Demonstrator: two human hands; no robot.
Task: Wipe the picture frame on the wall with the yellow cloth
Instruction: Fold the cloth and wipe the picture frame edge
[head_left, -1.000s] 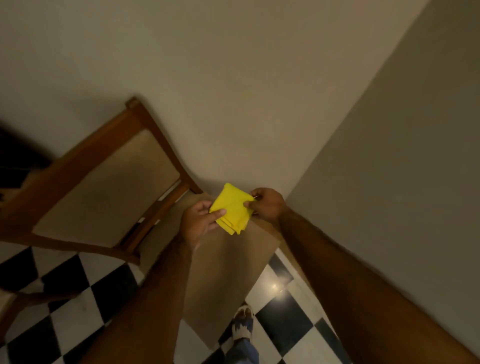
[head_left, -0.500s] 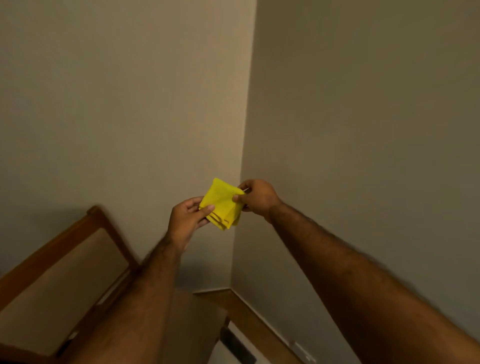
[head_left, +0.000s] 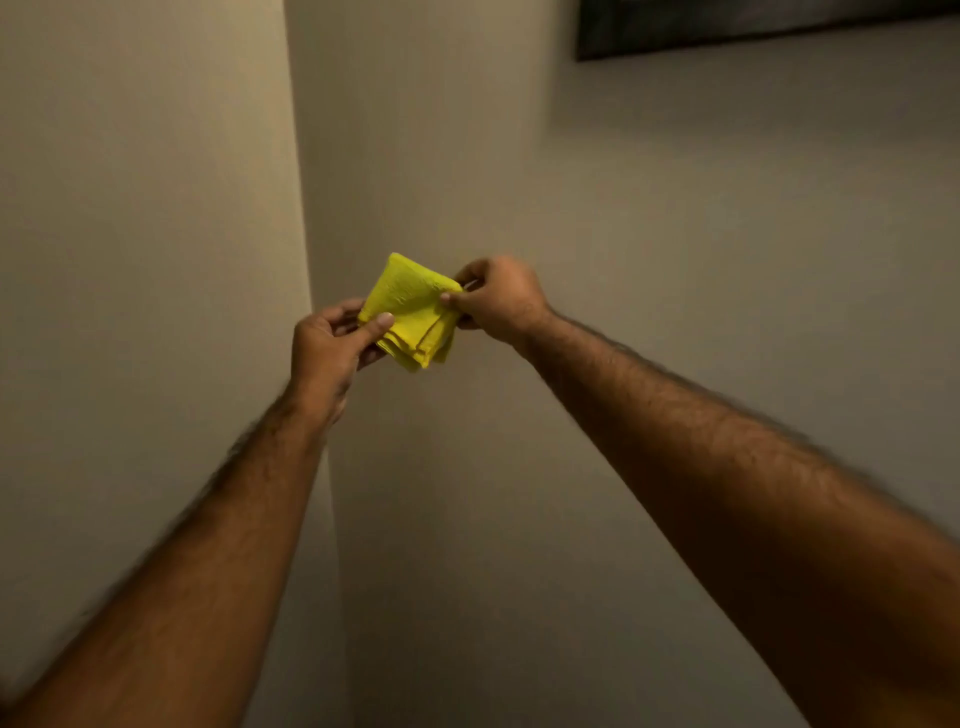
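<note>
A folded yellow cloth is held up in front of the wall corner, pinched between both hands. My left hand grips its lower left edge with thumb on top. My right hand pinches its right corner. The dark lower edge of the picture frame shows at the top right, on the right-hand wall, well above and to the right of the cloth. Most of the frame is cut off by the top of the view.
Two plain beige walls meet in a vertical corner just left of the cloth. Bare wall stretches between my right hand and the picture frame.
The view has tilted upward: the wooden chair and checkered floor have dropped out of sight and the picture frame's edge has appeared at the top right. Both hands keep holding the cloth.
</note>
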